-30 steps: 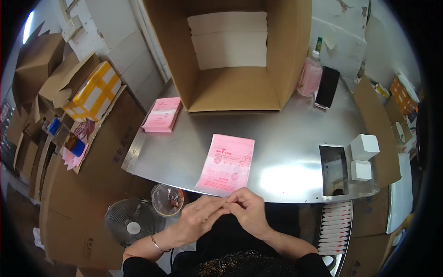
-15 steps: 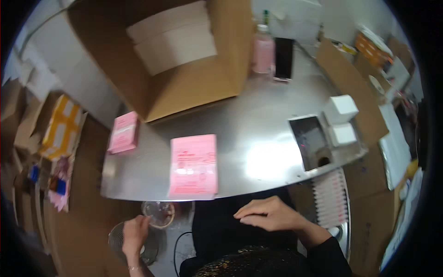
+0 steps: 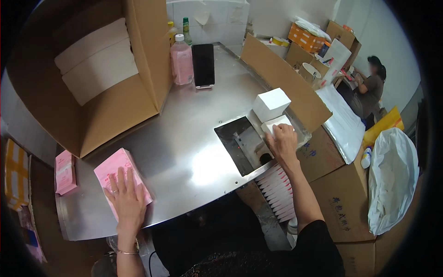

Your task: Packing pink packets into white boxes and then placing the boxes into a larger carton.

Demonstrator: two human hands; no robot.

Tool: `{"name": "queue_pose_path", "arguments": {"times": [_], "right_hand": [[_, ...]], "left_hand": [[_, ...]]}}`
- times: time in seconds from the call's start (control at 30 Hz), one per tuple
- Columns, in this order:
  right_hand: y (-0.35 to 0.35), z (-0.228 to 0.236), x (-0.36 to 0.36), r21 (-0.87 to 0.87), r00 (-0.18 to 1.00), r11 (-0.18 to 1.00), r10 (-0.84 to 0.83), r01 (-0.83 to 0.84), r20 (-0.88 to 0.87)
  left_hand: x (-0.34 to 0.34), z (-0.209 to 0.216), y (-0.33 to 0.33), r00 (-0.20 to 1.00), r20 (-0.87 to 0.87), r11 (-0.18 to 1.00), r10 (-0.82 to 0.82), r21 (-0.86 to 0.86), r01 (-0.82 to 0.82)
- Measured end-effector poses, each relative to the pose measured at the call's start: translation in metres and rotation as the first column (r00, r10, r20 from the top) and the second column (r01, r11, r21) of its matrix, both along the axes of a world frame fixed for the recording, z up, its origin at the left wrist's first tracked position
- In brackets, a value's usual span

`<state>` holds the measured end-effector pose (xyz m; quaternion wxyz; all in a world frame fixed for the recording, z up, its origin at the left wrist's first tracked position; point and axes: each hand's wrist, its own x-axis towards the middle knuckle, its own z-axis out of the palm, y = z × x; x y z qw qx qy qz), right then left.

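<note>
My left hand [image 3: 125, 203] lies flat, fingers outstretched, on a pink printed packet [image 3: 115, 162] near the table's front edge. At the right, my right hand [image 3: 284, 144] has its fingers curled over the nearer small white box [image 3: 272, 123]; its fingertips cover part of that box. A second white box [image 3: 271, 104] stands right behind it. Beside the boxes is a rectangular opening [image 3: 230, 138] in the metal tabletop. Another pink packet [image 3: 65, 172] rests at the far left.
A large open carton [image 3: 115, 99] stands at the back left of the steel table [image 3: 184, 134]. Behind are a pink bottle [image 3: 182, 62] and a phone [image 3: 203, 65]. Under the right edge sits a row of white packets [image 3: 278, 191]. Another person [image 3: 369, 90] sits far right.
The view has swung to the right. My left hand has come up from below the table onto the pink packet. My right hand has reached from my lap to the nearer white box.
</note>
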<state>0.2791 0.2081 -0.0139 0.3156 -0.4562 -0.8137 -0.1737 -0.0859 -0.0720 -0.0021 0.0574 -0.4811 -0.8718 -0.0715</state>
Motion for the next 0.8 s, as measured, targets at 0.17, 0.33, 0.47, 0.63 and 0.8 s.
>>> {"name": "queue_pose_path", "arguments": {"times": [0.17,0.33,0.47,0.63,0.8], "right_hand": [[0.015,-0.007,-0.005,-0.061,0.999,0.998,-0.035,0.033,-0.033],[0.013,0.003,-0.004,-0.153,0.994,0.988,-0.051,0.036,-0.098],[0.014,0.000,0.003,-0.138,0.984,0.989,0.026,-0.051,-0.177],[0.002,0.000,-0.007,-0.042,0.961,0.990,0.122,-0.137,-0.250],[-0.146,0.000,-0.084,-0.155,0.623,0.622,0.781,-0.768,0.047]], "left_hand": [[-0.024,0.019,-0.033,0.964,0.218,0.894,-0.156,0.446,0.044],[-0.038,0.014,-0.032,0.951,0.188,0.920,-0.244,0.356,0.166],[-0.010,0.022,-0.016,0.965,0.041,0.871,-0.259,0.442,0.215],[0.091,-0.003,0.045,0.651,0.143,0.641,-0.746,0.423,0.641],[0.091,0.000,0.043,0.687,0.211,0.693,-0.695,0.449,0.564]]}}
